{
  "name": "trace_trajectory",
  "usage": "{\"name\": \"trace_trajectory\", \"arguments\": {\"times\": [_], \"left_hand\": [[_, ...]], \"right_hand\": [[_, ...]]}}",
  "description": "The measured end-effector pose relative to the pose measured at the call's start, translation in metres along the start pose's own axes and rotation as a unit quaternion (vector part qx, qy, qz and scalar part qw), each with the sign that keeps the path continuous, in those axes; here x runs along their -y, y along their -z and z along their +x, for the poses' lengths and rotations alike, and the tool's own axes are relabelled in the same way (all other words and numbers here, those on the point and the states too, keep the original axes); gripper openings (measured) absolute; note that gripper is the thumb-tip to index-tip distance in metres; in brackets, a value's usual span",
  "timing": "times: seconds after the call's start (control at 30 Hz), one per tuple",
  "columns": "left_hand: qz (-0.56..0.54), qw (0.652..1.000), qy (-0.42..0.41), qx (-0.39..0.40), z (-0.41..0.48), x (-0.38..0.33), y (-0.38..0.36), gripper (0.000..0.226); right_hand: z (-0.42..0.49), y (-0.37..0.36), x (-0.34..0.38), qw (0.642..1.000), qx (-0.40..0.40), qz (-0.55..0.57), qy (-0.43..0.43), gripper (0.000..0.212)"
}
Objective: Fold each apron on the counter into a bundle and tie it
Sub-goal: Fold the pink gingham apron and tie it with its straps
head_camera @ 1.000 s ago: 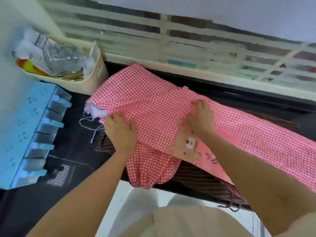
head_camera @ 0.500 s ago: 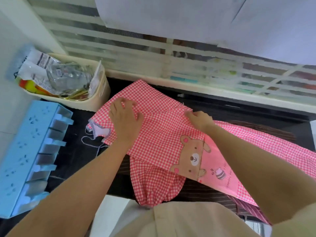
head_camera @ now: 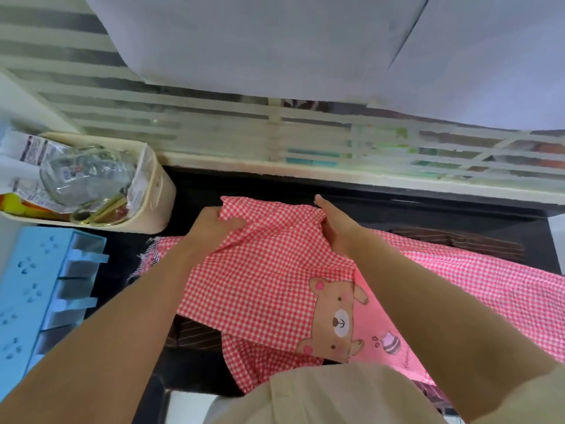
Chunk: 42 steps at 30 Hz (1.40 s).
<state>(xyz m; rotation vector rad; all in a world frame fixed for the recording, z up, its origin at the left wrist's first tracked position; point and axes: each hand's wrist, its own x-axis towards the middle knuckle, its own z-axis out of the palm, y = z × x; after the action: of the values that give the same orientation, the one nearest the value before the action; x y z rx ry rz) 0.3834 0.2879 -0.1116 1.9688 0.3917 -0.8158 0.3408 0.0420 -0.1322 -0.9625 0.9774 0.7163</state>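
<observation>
A red-and-white checked apron [head_camera: 269, 270] with a pink pocket and a brown bear on it lies across the black counter [head_camera: 397, 206], one part hanging over the front edge. My left hand [head_camera: 211, 224] grips the far left corner of the cloth. My right hand [head_camera: 333, 228] pinches the far edge about a forearm's length to the right. The stretch of cloth between them is lifted and wrinkled. A dark brown striped apron [head_camera: 458, 240] lies under the checked one and shows at the right and below.
A cream bin [head_camera: 153, 197] with a glass jar and packets stands at the back left. A light blue plastic rack [head_camera: 36, 289] lies at the left. A window ledge and louvres run along the back of the counter.
Both hands moved away from me, from pressing flat on the cloth to its far edge. They have closed on that edge and raised it.
</observation>
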Motion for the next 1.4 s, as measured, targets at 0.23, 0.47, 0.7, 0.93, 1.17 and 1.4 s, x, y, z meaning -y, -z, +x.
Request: {"name": "trace_trajectory", "arguments": {"times": [0.23, 0.47, 0.7, 0.93, 1.17, 1.4], "left_hand": [[-0.109, 0.99, 0.009, 0.091, -0.024, 0.006, 0.008, 0.011], [0.005, 0.995, -0.078, 0.064, -0.05, 0.014, 0.011, 0.031], [0.072, 0.991, -0.11, 0.032, -0.059, 0.023, 0.014, 0.019], [0.163, 0.974, -0.137, -0.074, -0.046, 0.025, 0.027, 0.028], [0.21, 0.954, -0.106, -0.188, -0.032, 0.027, 0.018, 0.032], [0.278, 0.856, -0.225, -0.373, -0.031, 0.018, -0.007, 0.051]], "right_hand": [[-0.014, -0.018, 0.004, 0.999, -0.005, 0.006, 0.048, 0.022], [-0.046, -0.012, -0.012, 0.973, 0.088, 0.128, 0.168, 0.006], [-0.088, -0.014, -0.021, 0.978, 0.123, 0.144, 0.085, 0.036], [-0.083, -0.021, -0.015, 0.961, 0.062, 0.154, 0.219, 0.029], [-0.085, -0.014, -0.004, 0.946, 0.064, 0.217, 0.234, 0.023], [-0.069, 0.014, -0.009, 0.951, -0.022, 0.155, 0.265, 0.035]]}}
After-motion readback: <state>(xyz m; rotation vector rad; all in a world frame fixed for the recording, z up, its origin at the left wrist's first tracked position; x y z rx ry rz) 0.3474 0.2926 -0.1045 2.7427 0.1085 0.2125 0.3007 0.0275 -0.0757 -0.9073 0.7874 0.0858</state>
